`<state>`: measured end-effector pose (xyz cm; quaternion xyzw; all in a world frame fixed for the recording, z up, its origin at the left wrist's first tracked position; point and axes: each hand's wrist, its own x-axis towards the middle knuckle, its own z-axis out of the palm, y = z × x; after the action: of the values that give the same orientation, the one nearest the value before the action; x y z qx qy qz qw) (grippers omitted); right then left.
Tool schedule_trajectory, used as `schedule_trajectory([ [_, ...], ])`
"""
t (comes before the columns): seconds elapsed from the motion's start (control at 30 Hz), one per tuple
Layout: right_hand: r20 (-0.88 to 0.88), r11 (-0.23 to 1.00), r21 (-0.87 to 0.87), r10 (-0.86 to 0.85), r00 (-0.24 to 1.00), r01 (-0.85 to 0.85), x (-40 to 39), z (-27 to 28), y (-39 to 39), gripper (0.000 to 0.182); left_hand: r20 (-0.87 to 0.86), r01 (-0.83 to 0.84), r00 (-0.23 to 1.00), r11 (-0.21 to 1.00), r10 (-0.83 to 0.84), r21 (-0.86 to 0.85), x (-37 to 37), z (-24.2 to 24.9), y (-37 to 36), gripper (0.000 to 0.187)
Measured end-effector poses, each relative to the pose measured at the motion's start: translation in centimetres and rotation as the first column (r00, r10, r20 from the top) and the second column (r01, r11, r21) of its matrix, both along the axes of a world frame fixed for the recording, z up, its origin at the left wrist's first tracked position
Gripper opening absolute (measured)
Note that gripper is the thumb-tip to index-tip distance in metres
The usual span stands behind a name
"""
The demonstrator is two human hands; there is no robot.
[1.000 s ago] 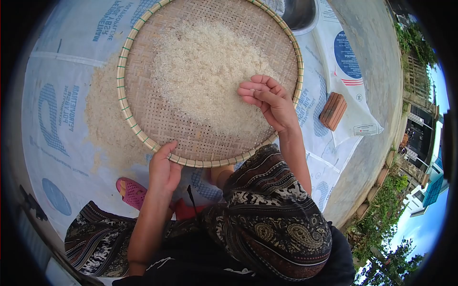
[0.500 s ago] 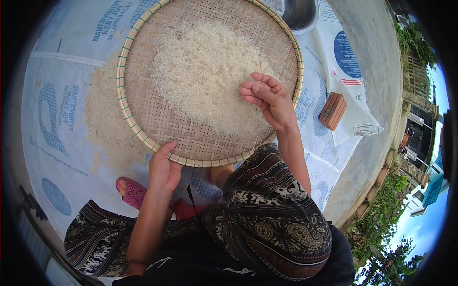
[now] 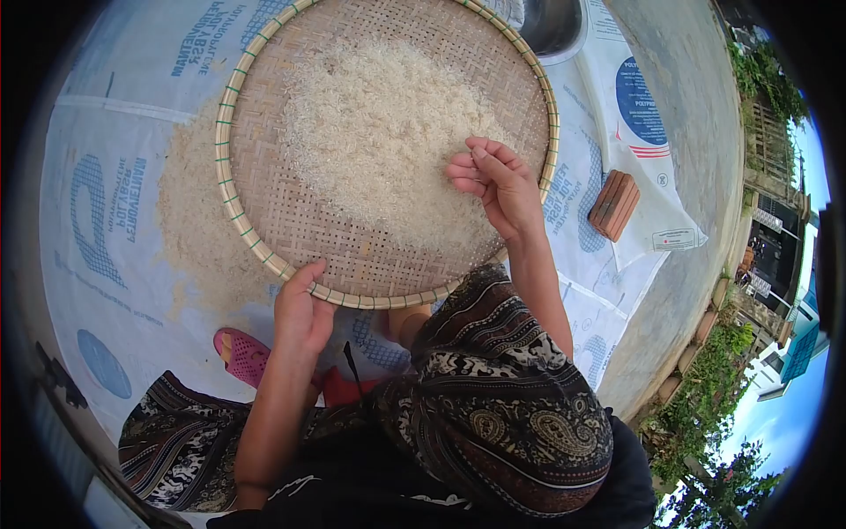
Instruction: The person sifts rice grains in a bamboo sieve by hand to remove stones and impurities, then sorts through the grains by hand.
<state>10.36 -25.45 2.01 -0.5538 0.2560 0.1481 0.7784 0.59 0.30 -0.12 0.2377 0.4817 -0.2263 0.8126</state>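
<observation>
A round woven bamboo tray [image 3: 251,231] with a green-stitched rim holds a broad heap of pale rice grains [image 3: 379,132]. My left hand [image 3: 304,309] grips the tray's near rim at the lower left, thumb on top and the other fingers underneath. Over the right part of the rice, my right hand [image 3: 498,181] is held palm up, with the thumb drawn in against the curled fingers. Whatever may lie between those fingertips is too small to make out.
White printed sacking [image 3: 88,291] covers the ground, with scattered grains [image 3: 194,212] left of the tray. A red brick [image 3: 614,205] lies on a white sack [image 3: 656,181] at the right. A metal basin [image 3: 553,26] stands at the top. A pink sandal [image 3: 245,357] is below the tray.
My right thumb has shifted slightly upward against the fingers. My left hand and the tray have hardly moved.
</observation>
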Motion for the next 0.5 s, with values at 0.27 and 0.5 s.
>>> schedule_trajectory([
  [0.27,0.029,0.998,0.059,0.013,0.999,-0.015,-0.13,0.69,0.25,0.021,-0.001,0.004,1.000,1.000,-0.004,-0.001,0.02,0.03,0.03,0.042],
  [0.5,0.053,0.972,0.218,0.079,0.995,-0.089,0.02,0.39,-0.18,0.028,-0.012,0.003,1.000,1.000,-0.003,0.002,-0.03,-0.15,0.03,0.041],
])
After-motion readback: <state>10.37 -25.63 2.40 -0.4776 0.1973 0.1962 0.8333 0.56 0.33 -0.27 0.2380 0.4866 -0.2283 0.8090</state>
